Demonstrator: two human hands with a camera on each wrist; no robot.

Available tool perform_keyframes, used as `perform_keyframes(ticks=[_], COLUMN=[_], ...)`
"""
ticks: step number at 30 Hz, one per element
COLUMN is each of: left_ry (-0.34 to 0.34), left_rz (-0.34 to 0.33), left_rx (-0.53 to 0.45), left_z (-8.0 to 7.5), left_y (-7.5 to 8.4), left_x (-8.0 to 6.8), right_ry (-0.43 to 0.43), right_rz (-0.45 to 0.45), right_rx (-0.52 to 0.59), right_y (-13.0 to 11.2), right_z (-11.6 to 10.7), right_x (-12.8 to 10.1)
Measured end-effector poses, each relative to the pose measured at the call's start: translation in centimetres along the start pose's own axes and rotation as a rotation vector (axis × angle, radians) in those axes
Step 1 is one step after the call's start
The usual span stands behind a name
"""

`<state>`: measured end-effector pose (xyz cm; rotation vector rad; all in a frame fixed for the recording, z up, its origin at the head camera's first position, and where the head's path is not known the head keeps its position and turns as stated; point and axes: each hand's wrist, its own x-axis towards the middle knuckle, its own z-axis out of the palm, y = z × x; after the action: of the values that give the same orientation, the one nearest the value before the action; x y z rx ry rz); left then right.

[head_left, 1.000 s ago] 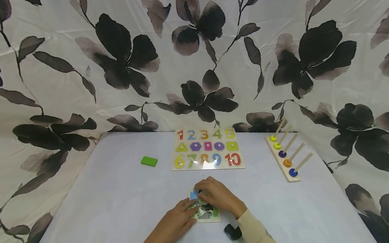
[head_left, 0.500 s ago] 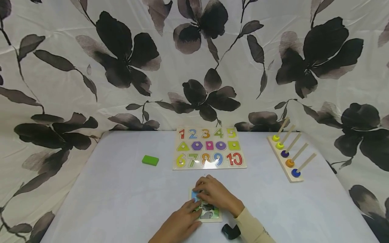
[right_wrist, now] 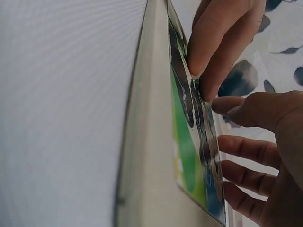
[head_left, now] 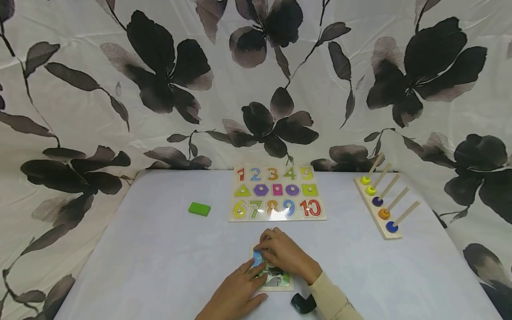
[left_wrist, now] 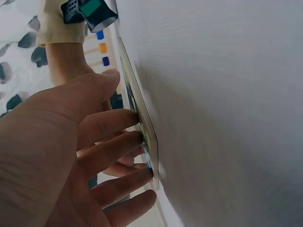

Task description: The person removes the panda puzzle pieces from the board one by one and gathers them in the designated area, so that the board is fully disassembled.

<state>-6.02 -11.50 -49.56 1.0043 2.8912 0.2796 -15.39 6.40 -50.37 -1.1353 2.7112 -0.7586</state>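
Note:
A small picture puzzle (head_left: 276, 281) in a pale wooden frame lies on the white table, in front of the person. My left hand (head_left: 242, 289) reaches over its left side, and the fingertips rest on the picture; the left wrist view shows these fingers (left_wrist: 113, 149) spread and nearly straight. At the puzzle's upper left, my right hand (head_left: 286, 254) touches the picture with slightly bent fingers. The right wrist view has the right fingertips (right_wrist: 227, 177) along the picture's far edge, its green part (right_wrist: 189, 163) uncovered. Both hands hide much of the picture.
Behind the puzzle lies a number-and-shape board (head_left: 278, 213). A green block (head_left: 199, 209) sits to the left. On the right stands a wooden peg stand (head_left: 378, 213) with coloured beads. A black camera (head_left: 303, 304) is at the right sleeve. Floral cloth (head_left: 180, 146) hangs behind.
The left hand has shifted slightly right on the puzzle and its thumb has spread lower. The right hand stays at the upper left, with more blue showing beside its fingers.

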Motion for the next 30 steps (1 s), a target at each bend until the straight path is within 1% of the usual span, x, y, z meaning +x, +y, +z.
perform_keyframes(ticks=[2, 4, 11, 19, 24, 30], left_ry=[0.007, 0.004, -0.021, -0.054, -0.057, -0.057], left_rz=[0.012, 0.016, 0.006, -0.027, -0.033, -0.03], left_rx=[0.026, 0.031, 0.01, -0.013, -0.014, -0.009], left_z=[0.02, 0.04, 0.09, -0.24, -0.27, -0.13], left_y=[-0.04, -0.08, -0.16, 0.02, 0.02, 0.0], left_x=[-0.03, -0.04, -0.02, 0.11, 0.12, 0.04], right_ry=[0.004, 0.006, 0.006, 0.042, 0.052, 0.042], right_rz=[0.004, 0.005, 0.012, 0.009, 0.023, 0.021], right_rx=[-0.005, -0.009, 0.0, 0.001, 0.008, 0.01], right_y=[0.05, 0.09, 0.2, 0.3, 0.25, 0.19], right_z=[0.03, 0.05, 0.17, 0.4, 0.4, 0.47], right_x=[0.02, 0.03, 0.06, 0.14, 0.12, 0.09])
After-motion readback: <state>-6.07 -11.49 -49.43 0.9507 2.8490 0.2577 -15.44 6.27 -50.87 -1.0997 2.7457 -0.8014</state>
